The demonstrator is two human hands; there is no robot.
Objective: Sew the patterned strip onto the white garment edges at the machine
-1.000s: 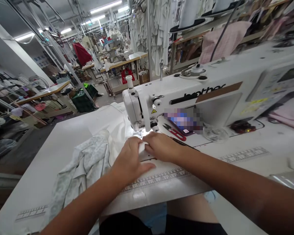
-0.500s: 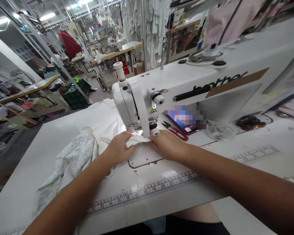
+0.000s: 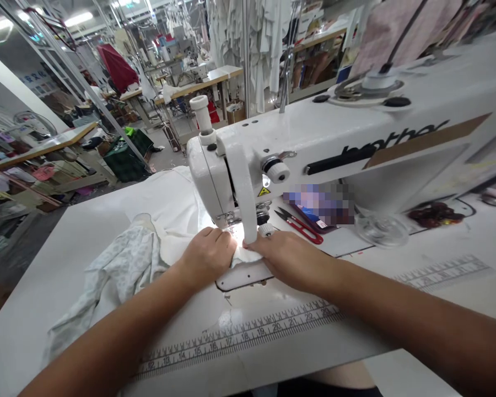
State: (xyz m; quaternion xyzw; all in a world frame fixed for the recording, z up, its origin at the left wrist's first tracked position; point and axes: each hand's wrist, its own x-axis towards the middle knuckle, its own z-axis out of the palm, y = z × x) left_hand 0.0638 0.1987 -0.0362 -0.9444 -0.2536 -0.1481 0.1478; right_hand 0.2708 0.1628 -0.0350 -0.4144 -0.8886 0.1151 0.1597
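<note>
A white sewing machine [image 3: 215, 171] stands over the table, its needle area lit. Just left of the needle, my left hand [image 3: 210, 255] is closed on the pale fabric [image 3: 246, 256], fingers curled and partly hidden. My right hand [image 3: 287, 256] grips the same fabric on the right of the presser foot, its fingertips hidden behind the machine's white guard. A short fabric edge shows between the hands above the metal needle plate [image 3: 248, 274]. The rest of the patterned garment [image 3: 126, 259] lies bunched on the table beyond my left forearm.
Red-handled thread snips [image 3: 301, 227] and a phone [image 3: 320, 212] lie under the machine arm. Right of them are a clear plastic bobbin-like disc [image 3: 382, 229] and dark beads [image 3: 436, 215]. A printed ruler [image 3: 240, 336] runs along the table's front.
My left hand has moved slightly right and its fingers have curled in closer to the needle. Less fabric shows between the hands. The whole view has shifted a little.
</note>
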